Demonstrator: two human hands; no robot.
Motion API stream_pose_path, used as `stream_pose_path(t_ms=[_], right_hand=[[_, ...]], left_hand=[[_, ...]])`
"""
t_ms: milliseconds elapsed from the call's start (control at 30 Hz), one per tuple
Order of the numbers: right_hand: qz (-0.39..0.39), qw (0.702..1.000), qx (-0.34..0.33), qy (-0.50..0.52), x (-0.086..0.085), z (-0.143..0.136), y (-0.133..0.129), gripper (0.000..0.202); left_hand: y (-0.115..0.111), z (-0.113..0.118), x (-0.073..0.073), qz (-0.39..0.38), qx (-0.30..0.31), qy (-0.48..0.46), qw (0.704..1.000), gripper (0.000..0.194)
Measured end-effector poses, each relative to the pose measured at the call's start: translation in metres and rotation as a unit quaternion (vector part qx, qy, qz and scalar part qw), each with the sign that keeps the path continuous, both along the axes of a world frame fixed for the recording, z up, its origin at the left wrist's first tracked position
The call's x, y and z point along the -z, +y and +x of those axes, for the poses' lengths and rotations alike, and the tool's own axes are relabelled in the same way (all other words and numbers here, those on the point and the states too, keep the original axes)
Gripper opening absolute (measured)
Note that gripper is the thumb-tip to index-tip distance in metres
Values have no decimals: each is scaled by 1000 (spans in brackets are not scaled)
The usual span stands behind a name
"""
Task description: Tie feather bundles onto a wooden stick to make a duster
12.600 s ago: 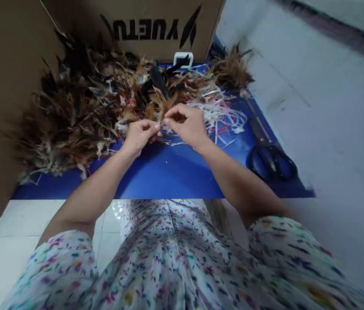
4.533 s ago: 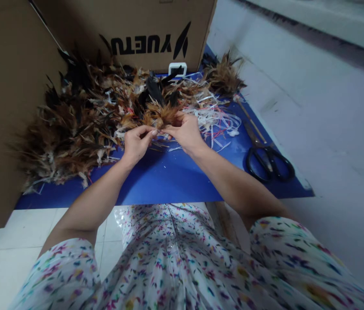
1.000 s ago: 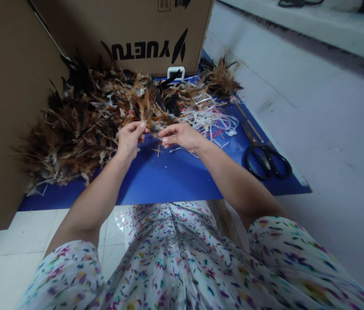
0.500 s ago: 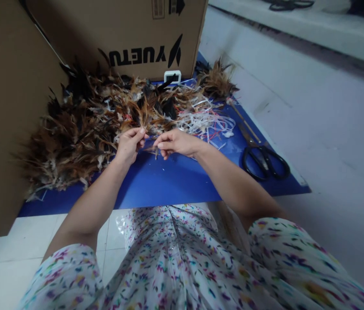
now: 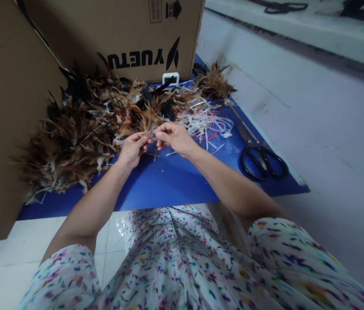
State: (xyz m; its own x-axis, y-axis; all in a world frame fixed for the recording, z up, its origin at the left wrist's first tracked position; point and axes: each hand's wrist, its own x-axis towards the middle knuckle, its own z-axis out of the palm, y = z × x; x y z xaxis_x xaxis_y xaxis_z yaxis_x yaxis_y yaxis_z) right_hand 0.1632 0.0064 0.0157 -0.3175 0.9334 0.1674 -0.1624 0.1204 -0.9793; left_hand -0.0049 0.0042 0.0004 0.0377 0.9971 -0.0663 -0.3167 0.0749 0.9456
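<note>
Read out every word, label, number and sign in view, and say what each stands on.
"YUETU": black, upside down, on the brown cardboard box at the back; a black leaf-like logo stands beside it.
Black block arrow, pointing right in view: same box; any lettering on it is unreadable.
Outlined rectangular mark: same box; too small to read.
Small white rectangular device with dark screen: nothing legible.

Loose feather pile mottled brown, black, whitish. Flat tabletop coloured blue. Thin strips tinted white and red. White cloth shirt printed with multicoloured flecks.
</note>
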Motion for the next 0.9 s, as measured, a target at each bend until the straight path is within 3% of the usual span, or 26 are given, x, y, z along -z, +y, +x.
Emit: stream_pose_path(t_ms=[233,400,500,600,733,900], right_hand=[[133,983,22,-124,17,-8,-5,6],[301,924,67,-228,17,-3,-6,6],[338,899,66,-271,13,0,-7,9],[302,920,83,-237,9,0,-5,9],[165,976,96,-109,7,0,2,20],[48,996,76,-21,7,0,5,44]], left_hand=[[-7,8,-1,-12,6,-14,1000,18],[-5,7,1,-4,4,-8,1000,14],[-5,6,1,6,8,-5,1000,15],[-6,6,-1,-1,1,-12,1000,15],[-7,8,-7,-27,-12,-21,999,13],[-10,9,-11,-57,-7,-33,998,11]])
